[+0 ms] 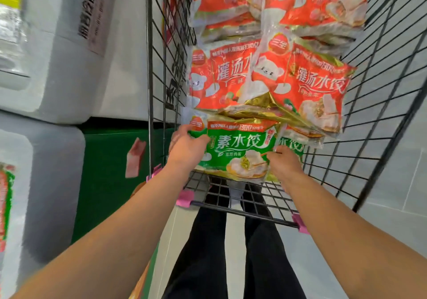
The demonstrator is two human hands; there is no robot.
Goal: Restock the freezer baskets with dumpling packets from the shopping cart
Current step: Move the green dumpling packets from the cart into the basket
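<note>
Both hands are inside the black wire shopping cart [369, 104], one at each side of the green plastic dumpling packet [240, 151] that lies nearest to the person. The left hand [184, 148] holds the left edge of this packet: the fingers are curled over the edge, and their tips are hidden behind the plastic, so how deep they go I cannot tell. The right hand [285, 162] holds the right edge, fingers bent around it and mostly under the packet. I think the grip is on two sides because the bag is soft and slippery, and with one hand it would sag.

Just beyond the fingertips lie the red plastic dumpling packets [300, 84], several in loose piles up to the far end of the cart. One of them rests partly on the top edge of the green packet, together with a crumpled gold foil corner [265, 107]. So when the green packet is lifted, the red one may slide.

To the left of the left hand, outside the wire wall, stand white foam boxes [53, 56]. No freezer basket can be made out here, so this packet is not yet restocked.
</note>
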